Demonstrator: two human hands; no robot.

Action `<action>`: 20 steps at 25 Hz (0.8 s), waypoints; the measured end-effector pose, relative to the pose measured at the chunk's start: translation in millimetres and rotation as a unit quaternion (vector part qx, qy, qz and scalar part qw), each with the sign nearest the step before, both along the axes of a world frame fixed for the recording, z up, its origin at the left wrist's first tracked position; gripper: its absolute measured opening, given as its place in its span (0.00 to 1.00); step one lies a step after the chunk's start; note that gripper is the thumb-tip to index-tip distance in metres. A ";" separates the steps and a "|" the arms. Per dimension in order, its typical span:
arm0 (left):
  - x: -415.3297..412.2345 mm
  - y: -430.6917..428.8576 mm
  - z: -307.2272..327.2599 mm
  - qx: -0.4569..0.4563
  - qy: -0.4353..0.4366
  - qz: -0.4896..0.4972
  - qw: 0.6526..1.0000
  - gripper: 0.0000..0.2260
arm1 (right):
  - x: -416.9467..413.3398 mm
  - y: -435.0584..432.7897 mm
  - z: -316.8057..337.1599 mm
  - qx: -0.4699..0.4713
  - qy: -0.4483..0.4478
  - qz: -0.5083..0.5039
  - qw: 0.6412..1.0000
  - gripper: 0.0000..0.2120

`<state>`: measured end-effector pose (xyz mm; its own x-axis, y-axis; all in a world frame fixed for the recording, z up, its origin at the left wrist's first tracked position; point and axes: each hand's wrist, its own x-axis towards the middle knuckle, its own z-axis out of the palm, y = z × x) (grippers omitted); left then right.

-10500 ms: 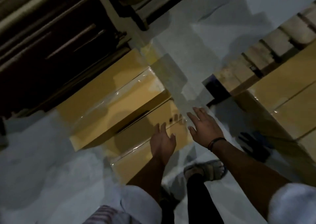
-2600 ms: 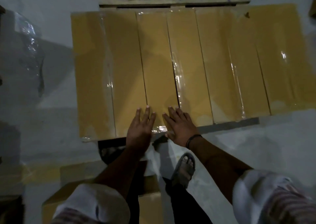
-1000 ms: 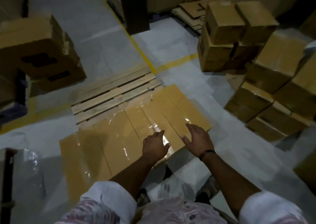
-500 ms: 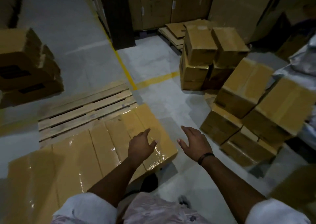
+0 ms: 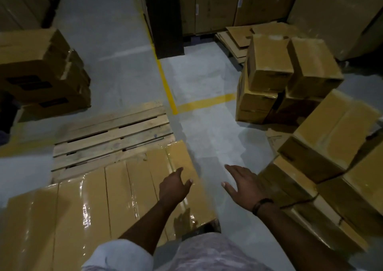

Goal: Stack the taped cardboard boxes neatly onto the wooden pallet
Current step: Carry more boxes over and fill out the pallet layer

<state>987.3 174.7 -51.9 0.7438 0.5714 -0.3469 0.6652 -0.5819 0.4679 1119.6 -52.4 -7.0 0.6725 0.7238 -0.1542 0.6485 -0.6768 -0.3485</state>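
A row of taped boxes (image 5: pixel 93 208) lies flat on the near part of the pallet (image 5: pixel 112 134). They sit side by side and touch each other. Shiny tape runs along their tops. The far part of the pallet shows bare wood slats.

The left hand (image 5: pixel 175 185) is over the right end of the row. Its fingers are loose and a little spread, and it holds nothing. I cannot tell if it touches the box under it.

The right hand (image 5: pixel 242 184) is out over the grey floor (image 5: pixel 207 142), between the row and a pile (image 5: pixel 331 138) of more boxes on the right. Its fingers are spread wide and it holds nothing. A dark band (image 5: pixel 261 204) is on that wrist.

A yellow line (image 5: pixel 165 84) runs on the floor past the pallet. Another stack (image 5: pixel 41 74) of boxes sits far left.
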 end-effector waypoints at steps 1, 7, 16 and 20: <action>21.0 1.9 -1.4 0.000 0.000 0.001 1.000 0.32 | 22.9 1.1 2.1 -0.008 -0.011 0.009 1.000 0.33; 130.8 20.1 -0.9 -0.010 -0.040 0.011 0.999 0.33 | 141.4 47.2 22.2 -0.031 -0.040 0.023 0.998 0.30; 153.8 69.8 -15.9 -0.027 -0.011 0.213 0.977 0.32 | 227.3 175.4 -13.4 -0.032 0.028 0.192 0.980 0.29; 168.0 80.4 -27.3 -0.036 0.011 0.337 0.941 0.32 | 278.1 236.3 -32.6 -0.051 0.062 0.296 0.952 0.30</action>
<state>1155.3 255.1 -79.2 0.2143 0.8854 -0.4126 0.8814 0.0068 0.4723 1397.7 183.9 -39.7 0.1242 0.9472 -0.2955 0.8847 -0.2405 -0.3993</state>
